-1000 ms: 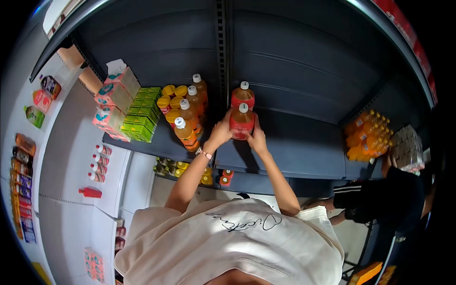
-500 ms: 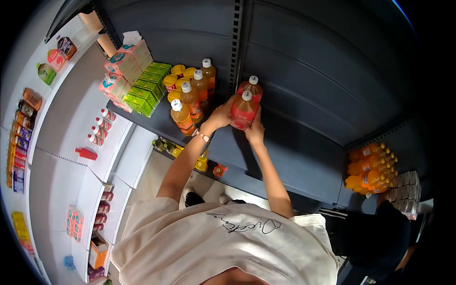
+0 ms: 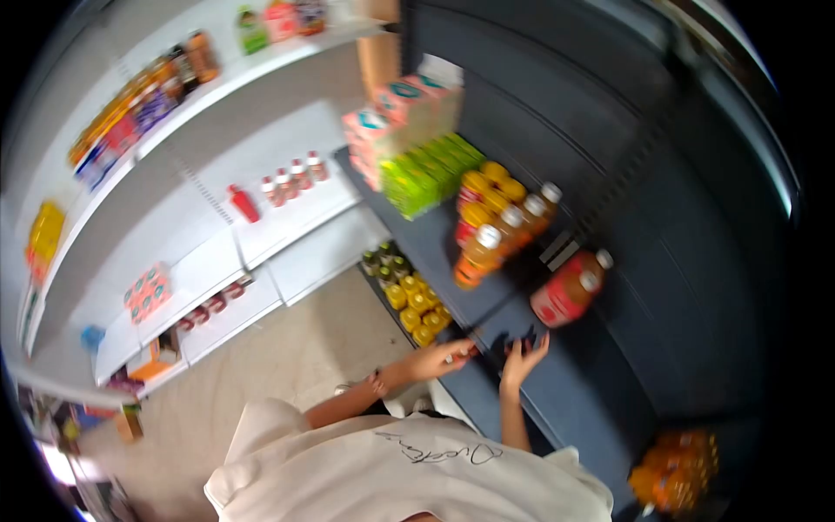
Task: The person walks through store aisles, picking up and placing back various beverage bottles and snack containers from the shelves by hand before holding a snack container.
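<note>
Two red-labelled bottles stand together on the dark shelf, touched by neither hand. Below them at the shelf's front edge is my right hand, its fingers spread and nothing in it. To its left, my left hand is apart from the bottles, palm partly up, over the shelf edge; small red and white shapes show by its fingers, too blurred to name. A row of orange-labelled bottles stands up and left of the red ones, beside yellow-lidded containers.
Green boxes and pink tissue packs occupy the dark shelf's left end. Yellow bottles stand on a lower shelf. White shelves with small red bottles are at left. Orange bottles sit at lower right.
Both hands have let go of the front red-labelled bottle and moved down toward the shelf's front edge. The view has turned, so the shelves appear rotated and more of the left side shows.
</note>
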`<state>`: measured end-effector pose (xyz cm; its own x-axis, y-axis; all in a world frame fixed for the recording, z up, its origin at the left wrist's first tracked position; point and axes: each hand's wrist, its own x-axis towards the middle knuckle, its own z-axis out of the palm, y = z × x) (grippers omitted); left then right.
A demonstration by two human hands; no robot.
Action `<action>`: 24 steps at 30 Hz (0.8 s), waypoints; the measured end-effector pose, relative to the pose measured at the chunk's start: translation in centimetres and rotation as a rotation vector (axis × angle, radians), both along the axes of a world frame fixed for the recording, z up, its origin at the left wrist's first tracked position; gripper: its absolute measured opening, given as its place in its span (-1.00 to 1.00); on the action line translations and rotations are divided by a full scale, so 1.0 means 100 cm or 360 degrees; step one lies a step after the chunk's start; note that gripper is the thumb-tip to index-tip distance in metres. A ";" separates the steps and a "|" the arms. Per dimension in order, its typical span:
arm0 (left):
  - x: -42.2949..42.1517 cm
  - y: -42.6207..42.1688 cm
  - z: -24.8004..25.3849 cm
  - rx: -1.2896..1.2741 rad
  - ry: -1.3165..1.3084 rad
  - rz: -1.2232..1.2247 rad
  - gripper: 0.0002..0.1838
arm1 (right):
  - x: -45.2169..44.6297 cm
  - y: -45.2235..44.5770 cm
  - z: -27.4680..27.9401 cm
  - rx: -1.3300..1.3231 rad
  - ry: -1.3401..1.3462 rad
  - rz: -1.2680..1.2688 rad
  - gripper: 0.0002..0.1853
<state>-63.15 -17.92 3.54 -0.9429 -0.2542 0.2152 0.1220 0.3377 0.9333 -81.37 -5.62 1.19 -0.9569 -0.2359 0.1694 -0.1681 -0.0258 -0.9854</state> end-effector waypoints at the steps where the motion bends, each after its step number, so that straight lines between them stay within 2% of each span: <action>1: 0.056 -0.001 0.019 -0.0118 -0.0186 0.0045 -0.47 | 0.032 -0.003 -0.002 -0.0045 -0.0068 0.0068 -0.32; 2: 0.101 -0.006 -0.025 -0.0434 -0.0672 0.0171 -0.47 | 0.051 -0.011 -0.021 -0.0077 -0.0134 0.0206 -0.37; 3: 0.150 -0.009 -0.065 -0.0611 -0.0801 0.0410 -0.46 | 0.080 -0.031 -0.014 -0.0086 -0.0123 0.0307 -0.45; 5: 0.245 -0.006 -0.073 -0.0674 -0.1715 0.0582 -0.41 | 0.120 -0.071 -0.032 -0.0192 -0.0035 0.0704 -0.59; 7: 0.323 -0.004 -0.085 -0.0527 -0.2221 0.0752 -0.42 | 0.169 -0.117 -0.001 -0.0088 0.0101 0.1063 -0.70; 9: 0.388 -0.004 -0.089 -0.0105 -0.2057 0.1110 -0.41 | 0.211 -0.162 0.016 -0.0108 -0.0035 0.1412 -0.81; 11: 0.429 -0.007 -0.078 -0.0066 -0.1915 0.1397 -0.40 | 0.253 -0.204 0.038 -0.0051 -0.0093 0.1675 -0.85; 13: 0.445 -0.010 -0.066 -0.0205 -0.1734 0.1863 -0.42 | 0.294 -0.237 0.041 0.0003 -0.0060 0.1876 -0.85; 14: 0.452 -0.013 -0.061 -0.0157 -0.1733 0.1941 -0.42 | 0.316 -0.253 0.041 0.0086 -0.0019 0.1993 -0.85; 16: 0.463 -0.022 -0.053 -0.0161 -0.1063 0.2167 -0.44 | 0.361 -0.280 0.040 0.0171 0.0046 0.2181 -0.85; 18: 0.471 -0.022 -0.047 -0.0126 -0.0929 0.2293 -0.44 | 0.408 -0.301 0.036 0.0325 0.0195 0.2550 -0.83; 19: 0.475 -0.016 -0.038 -0.0109 -0.0806 0.2335 -0.45 | 0.431 -0.305 0.030 0.0338 0.0202 0.2607 -0.83; 20: 0.484 -0.012 -0.029 0.0061 -0.0948 0.2259 -0.39 | 0.455 -0.310 0.023 0.0342 0.0280 0.2708 -0.82; 21: 0.500 -0.013 -0.041 0.0094 -0.0950 0.2311 -0.39 | 0.480 -0.314 0.018 0.0342 0.0358 0.2808 -0.80; 23: 0.527 -0.004 -0.083 -0.0034 -0.1209 0.2202 -0.33 | 0.523 -0.309 0.019 0.0447 0.0242 0.2947 -0.79; 24: 0.542 0.001 -0.088 0.0114 -0.1302 0.2197 -0.26 | 0.542 -0.305 0.019 0.0487 0.0264 0.3037 -0.79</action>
<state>-8.95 -17.80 -5.25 0.1548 -0.9541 -0.2565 -0.7399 -0.2840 0.6098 -27.12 -36.15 3.05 0.5741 -0.8184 -0.0254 -0.2087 -0.1163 -0.9710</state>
